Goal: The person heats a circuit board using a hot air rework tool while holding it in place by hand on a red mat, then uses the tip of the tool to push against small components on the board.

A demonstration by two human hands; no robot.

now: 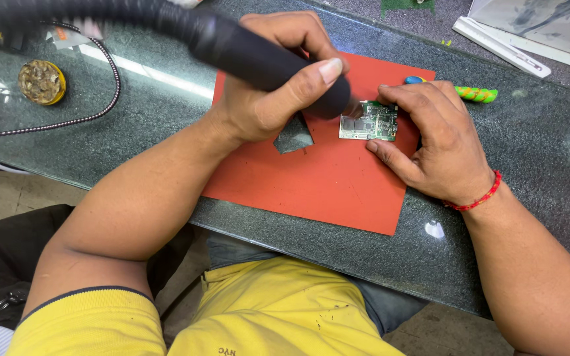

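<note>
Dark speckled stone forms the surface [536,151], a long slab that runs from the left edge of the view to the right, seen from above by a person seated at its near edge in a yellow shirt [278,310].

Nearest on the slab, an orange-red mat [324,184] lies with one corner just over the near edge. A small irregular hole is cut in the mat towards its left side. Just beside the mat's near right corner sits a small pale bit [434,229], too small to tell what it is.

On the far half of the mat rests a small green circuit board [369,122]. The right hand [440,142], with a red thread bracelet [476,200] at the wrist, lies flat over the board's right side, fingers pressed together and holding its edge down. The left hand [272,86] is wrapped tight around a thick black handpiece [258,56], whose tip meets the board's left edge. A black hose runs from it towards the far left corner.

Beyond the right hand, a tool with a green and yellow handle [476,94] lies at the mat's far edge. Towards the far left, a round yellow tin [42,82] sits inside a loop of braided cable [110,72]. White strips [503,43] lie near the far right corner.
</note>
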